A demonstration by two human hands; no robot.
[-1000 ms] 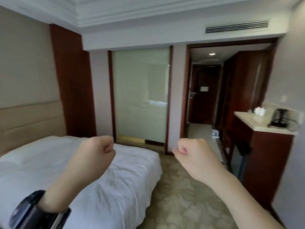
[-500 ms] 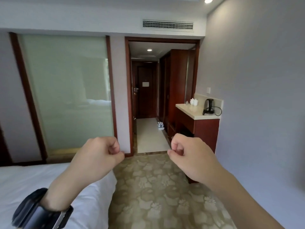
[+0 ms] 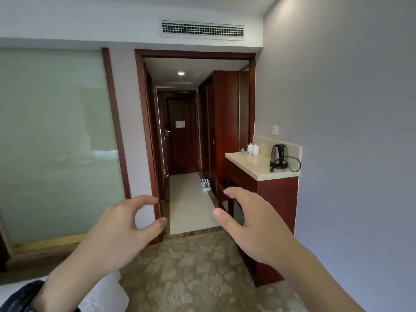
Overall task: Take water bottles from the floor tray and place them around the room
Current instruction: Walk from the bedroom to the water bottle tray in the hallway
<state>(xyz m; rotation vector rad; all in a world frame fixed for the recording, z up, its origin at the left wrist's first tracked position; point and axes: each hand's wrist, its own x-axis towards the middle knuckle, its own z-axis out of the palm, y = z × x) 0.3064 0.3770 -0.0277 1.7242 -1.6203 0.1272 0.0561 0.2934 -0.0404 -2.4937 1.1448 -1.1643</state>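
Observation:
Far down the hallway, a small tray of water bottles (image 3: 205, 185) stands on the pale floor beside the dark wooden wardrobe. My left hand (image 3: 126, 224) is raised in front of me, fingers curved and apart, holding nothing. My right hand (image 3: 249, 219) is raised too, thumb and fingers spread, empty. Both hands are well short of the tray, which shows between them in the distance.
A red-brown cabinet with a beige counter (image 3: 258, 167) stands on the right, carrying a black kettle (image 3: 278, 156) and white cups (image 3: 253, 148). A frosted glass wall (image 3: 56, 143) fills the left. The white bed corner (image 3: 101, 298) lies at lower left; patterned carpet (image 3: 191, 273) leads to the doorway.
The view has swung right, away from the bed and toward the hallway. Both hands have gone from closed fists to open, spread fingers.

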